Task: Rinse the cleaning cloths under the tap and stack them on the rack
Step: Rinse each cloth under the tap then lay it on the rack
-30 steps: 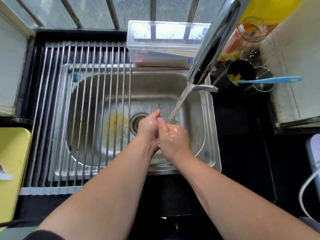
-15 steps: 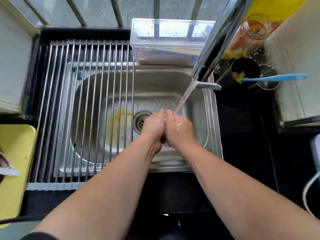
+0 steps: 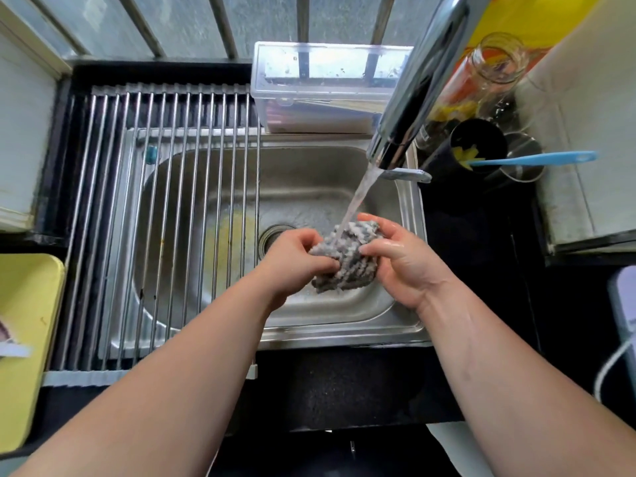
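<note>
Cloth (image 3: 345, 261): bunched under tap (image 3: 411, 105) stream.
Left hand (image 3: 292, 261): grip pinching its 9 o'clock edge.
Right hand (image 3: 404, 268): grip curled round 3 o'clock edge.

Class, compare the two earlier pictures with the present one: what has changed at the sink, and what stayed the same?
The left hand and right hand, pressed together a second ago, have drawn apart, spreading the grey cloth open between them under the water stream; both keep gripping it. The tap runs as before, and the rack has not moved.
</note>
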